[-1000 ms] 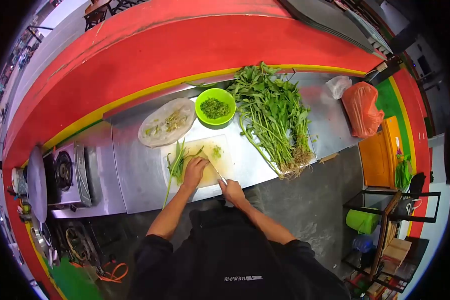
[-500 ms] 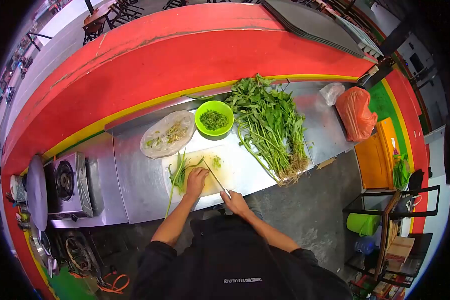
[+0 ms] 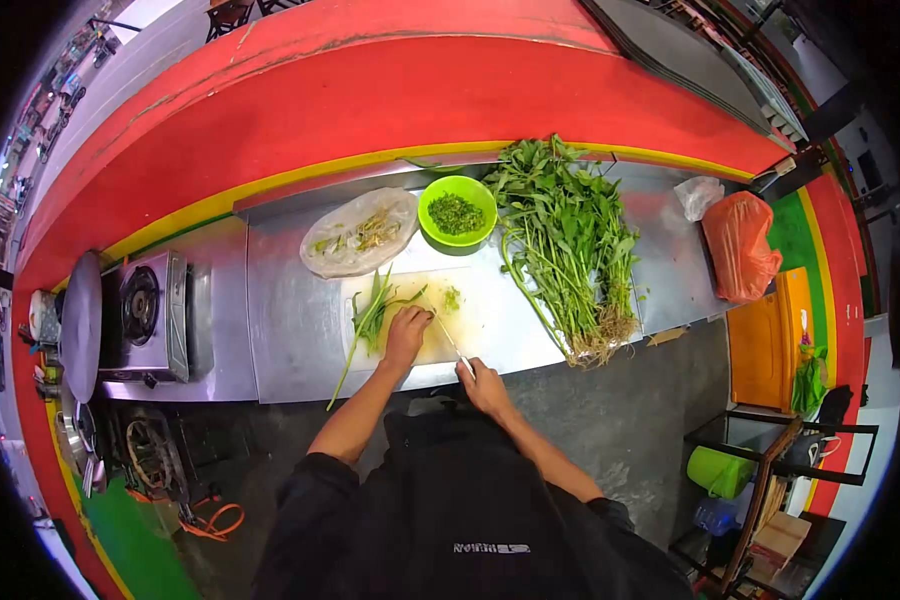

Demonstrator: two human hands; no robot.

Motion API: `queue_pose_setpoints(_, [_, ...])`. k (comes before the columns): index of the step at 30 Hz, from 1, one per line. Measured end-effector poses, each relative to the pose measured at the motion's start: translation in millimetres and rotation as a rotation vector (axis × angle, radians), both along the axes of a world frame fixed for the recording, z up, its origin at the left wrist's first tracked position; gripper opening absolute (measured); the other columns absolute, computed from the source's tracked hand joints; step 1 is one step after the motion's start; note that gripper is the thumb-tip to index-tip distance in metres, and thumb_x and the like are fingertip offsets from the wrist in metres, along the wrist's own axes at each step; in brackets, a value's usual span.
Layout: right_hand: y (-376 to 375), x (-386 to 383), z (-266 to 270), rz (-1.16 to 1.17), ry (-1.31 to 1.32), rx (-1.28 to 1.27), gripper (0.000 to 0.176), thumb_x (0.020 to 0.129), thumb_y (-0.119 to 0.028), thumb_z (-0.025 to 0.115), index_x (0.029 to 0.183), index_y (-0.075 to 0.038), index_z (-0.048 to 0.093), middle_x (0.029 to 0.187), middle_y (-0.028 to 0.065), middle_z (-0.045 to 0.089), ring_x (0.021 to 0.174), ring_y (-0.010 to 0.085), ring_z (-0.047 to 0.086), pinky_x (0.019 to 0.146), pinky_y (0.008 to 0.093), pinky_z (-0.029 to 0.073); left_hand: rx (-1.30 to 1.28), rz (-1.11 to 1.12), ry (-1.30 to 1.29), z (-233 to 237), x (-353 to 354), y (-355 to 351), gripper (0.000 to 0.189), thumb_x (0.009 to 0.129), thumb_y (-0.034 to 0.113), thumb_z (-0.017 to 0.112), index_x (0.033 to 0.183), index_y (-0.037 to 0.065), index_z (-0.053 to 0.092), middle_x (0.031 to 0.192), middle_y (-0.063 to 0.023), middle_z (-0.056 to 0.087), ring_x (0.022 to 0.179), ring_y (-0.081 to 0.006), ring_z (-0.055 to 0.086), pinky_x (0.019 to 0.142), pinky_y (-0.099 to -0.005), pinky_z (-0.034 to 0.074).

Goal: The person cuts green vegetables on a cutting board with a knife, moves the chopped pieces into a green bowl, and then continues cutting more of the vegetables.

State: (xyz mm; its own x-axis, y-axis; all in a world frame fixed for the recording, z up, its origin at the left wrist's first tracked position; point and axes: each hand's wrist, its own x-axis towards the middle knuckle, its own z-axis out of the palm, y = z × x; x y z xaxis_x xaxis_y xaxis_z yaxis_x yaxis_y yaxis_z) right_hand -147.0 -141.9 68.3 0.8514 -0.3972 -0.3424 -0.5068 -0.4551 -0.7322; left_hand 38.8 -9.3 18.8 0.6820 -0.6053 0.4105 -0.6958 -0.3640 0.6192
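Observation:
On the pale cutting board (image 3: 470,312), my left hand (image 3: 407,335) is closed with fingers curled over some green stems. My right hand (image 3: 483,385) grips the handle of a knife (image 3: 448,334), whose blade lies close to my left fingertips. Long leafy stems (image 3: 370,315) stretch left of that hand, one hanging past the board's near edge. Chopped green bits (image 3: 452,299) sit right of the blade. Behind the board stands a bright green bowl (image 3: 457,238) with chopped greens in it. Left of the bowl lies a clear plastic bag (image 3: 320,262) with trimmings on it.
A large bunch of leafy greens (image 3: 570,240) with roots covers the counter to the right. Farther right are a small clear bag (image 3: 698,197) and an orange plastic bag (image 3: 740,250). A gas stove (image 3: 145,315) stands at the left end. A red wall (image 3: 370,110) borders the back.
The knife has swung closer to my left fingertips, its blade tip now beside them. My left hand stays on the stems. The whole view has shifted slightly.

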Motion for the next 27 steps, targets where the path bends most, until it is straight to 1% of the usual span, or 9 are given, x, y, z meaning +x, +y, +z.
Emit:
queue_pose_setpoints(8, [-13.3,-3.6,4.4,-0.036,-0.058,-0.055,0.042,0.101,-0.043,0.060,0.105,-0.002,0.067,0.086,0.0280,0.071,0.085,0.0500,0.068,0.077,0.0580,0.053,0.032,0.041,0.075,6.3,-7.8,-2.8,0.010,0.090,0.006,0.067,0.097,0.003,0.073,0.095,-0.0123,0.066,0.092,-0.0342,0.062,0.081,-0.0434,0.050])
queue_pose_setpoints(12, [-24.4,-2.2,14.6,-0.028,-0.073,-0.039,0.039,0.100,-0.039,0.064,0.102,0.000,0.068,0.085,0.0276,0.071,0.085,0.0487,0.069,0.077,0.0562,0.053,0.062,0.062,0.057,21.1,-16.6,-3.0,0.026,0.091,0.008,0.066,0.117,0.006,0.070,0.104,-0.0136,0.068,0.097,-0.0341,0.063,0.085,-0.0441,0.050])
queue_pose_setpoints(13, [-27.5,-1.5,14.7,-0.020,-0.062,-0.037,0.039,0.099,-0.038,0.065,0.104,0.001,0.069,0.087,0.0275,0.071,0.085,0.0479,0.070,0.077,0.0542,0.054,0.117,0.071,0.061,26.6,-22.0,-2.4,0.042,0.089,0.006,0.066,0.131,0.012,0.065,0.122,-0.0149,0.064,0.112,-0.0344,0.060,0.094,-0.0464,0.047])
queue_pose_setpoints(14, [-30.4,-1.6,14.7,-0.012,-0.050,-0.035,0.039,0.098,-0.037,0.065,0.105,0.001,0.069,0.089,0.0273,0.072,0.086,0.0470,0.070,0.077,0.0522,0.054,0.120,0.077,0.057,31.5,-27.3,-3.9,0.042,0.089,0.006,0.066,0.131,0.012,0.065,0.122,-0.0149,0.064,0.112,-0.0344,0.060,0.094,-0.0464,0.047])
queue_pose_setpoints(16, [-35.1,-0.2,20.0,-0.001,-0.054,-0.047,0.039,0.098,-0.037,0.066,0.103,0.002,0.069,0.087,0.0276,0.071,0.084,0.0472,0.070,0.076,0.0530,0.054,0.242,0.057,-0.117,60.1,-41.8,-10.6,0.057,0.084,0.002,0.065,0.138,0.021,0.063,0.142,-0.0151,0.052,0.130,-0.0356,0.050,0.105,-0.0491,0.040])
queue_pose_setpoints(17, [-37.7,0.7,22.2,0.018,-0.054,-0.068,0.038,0.098,-0.036,0.067,0.102,0.002,0.069,0.086,0.0273,0.071,0.082,0.0471,0.070,0.074,0.0531,0.054,0.279,-0.018,0.013,53.7,-43.9,-11.6,0.065,0.079,0.000,0.065,0.138,0.028,0.064,0.154,-0.0131,0.041,0.142,-0.0359,0.038,0.111,-0.0524,0.032])
queue_pose_setpoints(20, [-39.5,-1.3,15.5,0.053,-0.115,-0.082,0.037,0.097,-0.034,0.068,0.097,0.003,0.068,0.081,0.0261,0.071,0.077,0.0466,0.069,0.071,0.0531,0.054,0.422,-0.071,-0.081,66.8,-51.2,-20.4,0.063,0.079,-0.001,0.063,0.135,0.029,0.067,0.155,-0.0131,0.041,0.144,-0.0351,0.037,0.110,-0.0536,0.031])
queue_pose_setpoints(25, [-46.0,-2.3,19.0,0.071,-0.121,-0.097,0.037,0.096,-0.034,0.069,0.096,0.003,0.069,0.078,0.0252,0.070,0.074,0.0459,0.070,0.069,0.0514,0.054,0.385,0.075,-0.080,56.6,-40.2,-24.0,0.054,0.080,-0.002,0.061,0.122,0.028,0.075,0.160,-0.0132,0.037,0.146,-0.0345,0.035,0.108,-0.0538,0.030])
queue_pose_setpoints(27, [-50.7,-4.4,21.7,0.079,-0.110,-0.101,0.038,0.096,-0.035,0.070,0.095,0.003,0.070,0.077,0.0252,0.070,0.074,0.0457,0.070,0.069,0.0509,0.054,0.413,0.070,-0.077,52.7,-35.2,-26.3,0.054,0.080,-0.003,0.061,0.121,0.028,0.076,0.160,-0.0135,0.037,0.146,-0.0348,0.035,0.108,-0.0540,0.030])
